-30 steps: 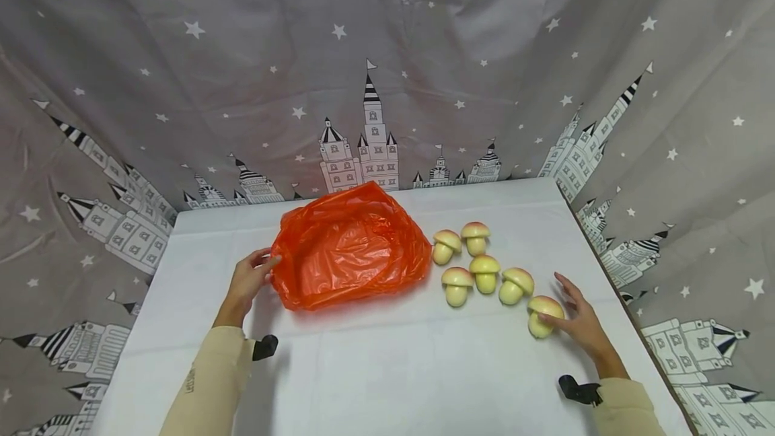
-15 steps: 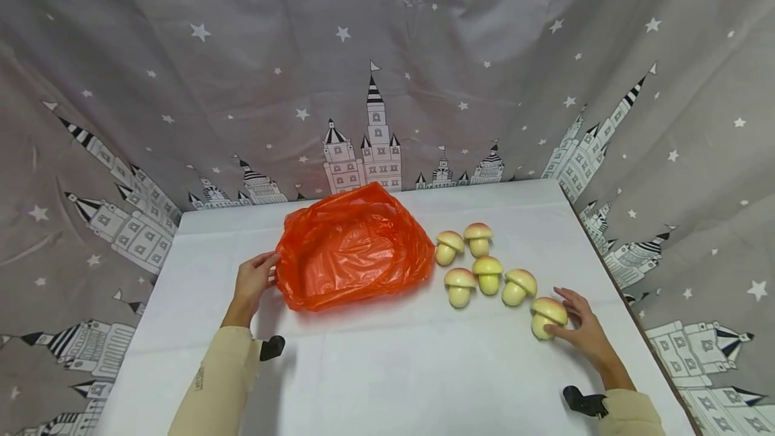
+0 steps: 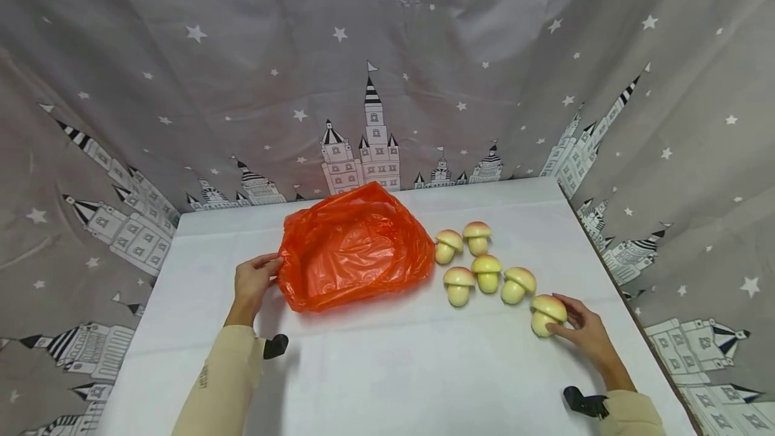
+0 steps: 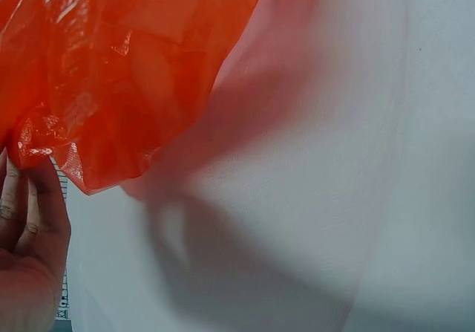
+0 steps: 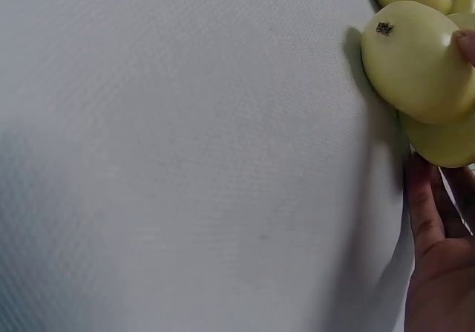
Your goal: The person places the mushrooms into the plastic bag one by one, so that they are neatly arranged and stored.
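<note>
A red-orange plastic bag (image 3: 357, 261) lies with its mouth spread wide at the table's left middle. My left hand (image 3: 253, 288) pinches its left edge; in the left wrist view the fingers meet a bunched fold of the bag (image 4: 141, 57). On the right, my right hand (image 3: 588, 336) grips the nearest yellow mushroom (image 3: 548, 315), a glossy model with a reddish cap, thumb on the stem and fingers behind the cap. The right wrist view shows the base of this mushroom (image 5: 415, 68) with the thumb pressed on it and the other fingers at the cap.
Several more such mushrooms (image 3: 486, 273) stand between the bag and my right hand, the leftmost close beside the bag. A white cloth covers the table (image 3: 412, 375). Behind it hangs a grey curtain (image 3: 242, 52) with castles and stars.
My right hand has closed in on the nearest mushroom, its fingers drawing together around cap and stem. The left hand keeps its place at the bag's edge.
</note>
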The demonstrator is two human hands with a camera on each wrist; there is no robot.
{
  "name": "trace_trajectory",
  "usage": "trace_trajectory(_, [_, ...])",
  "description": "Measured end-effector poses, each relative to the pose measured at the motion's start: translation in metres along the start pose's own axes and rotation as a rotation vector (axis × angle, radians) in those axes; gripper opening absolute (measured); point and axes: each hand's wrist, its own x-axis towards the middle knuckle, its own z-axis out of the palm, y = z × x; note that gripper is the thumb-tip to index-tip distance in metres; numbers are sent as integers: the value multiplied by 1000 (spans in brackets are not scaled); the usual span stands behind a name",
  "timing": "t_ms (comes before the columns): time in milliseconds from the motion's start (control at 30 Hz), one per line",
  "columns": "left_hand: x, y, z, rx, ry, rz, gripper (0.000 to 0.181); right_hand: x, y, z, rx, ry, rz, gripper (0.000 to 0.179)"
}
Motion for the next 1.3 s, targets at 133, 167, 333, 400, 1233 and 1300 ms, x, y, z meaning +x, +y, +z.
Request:
trace_trajectory(133, [25,-23,3,-13,44,-6,48,-1,1,0,37,13,4,66])
trace_trajectory(167, [27,-24,4,-15,39,1,49,-1,0,0,48,17,4,65])
trace_trajectory(333, [1,2,4,-47,13,23,43,-2,1,-1,98,44,-5,60])
trace_trajectory(400, [-7,9,3,-51,11,34,41,-1,2,-1,112,44,-2,60])
trace_trajectory(1233, [3,-3,-2,-88,35,51,35,6,-13,-3,138,102,-14,56])
trace_trajectory(1300, [4,-4,-3,-84,25,51,36,7,-17,-4,138,104,-20,56])
